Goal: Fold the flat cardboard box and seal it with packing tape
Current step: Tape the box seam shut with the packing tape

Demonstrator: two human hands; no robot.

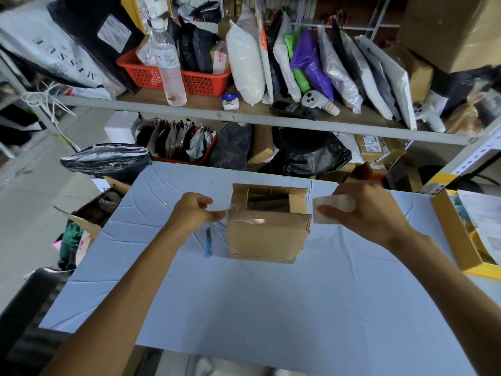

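A small brown cardboard box (267, 237) stands on the pale blue table (271, 308), its top partly open with flaps tucked inside. My right hand (371, 213) grips a roll of clear packing tape (332, 208) just right of the box's top edge. A clear strip of tape (245, 214) stretches from the roll leftward across the box's near top edge. My left hand (193, 213) pinches the free end of that strip, left of the box.
A blue-handled utility knife (208, 244) lies on the table just left of the box. A yellow-edged open carton (461, 234) sits at the table's right edge. Behind the table, metal shelves (244, 115) hold bags, a bottle and a red basket (173, 74).
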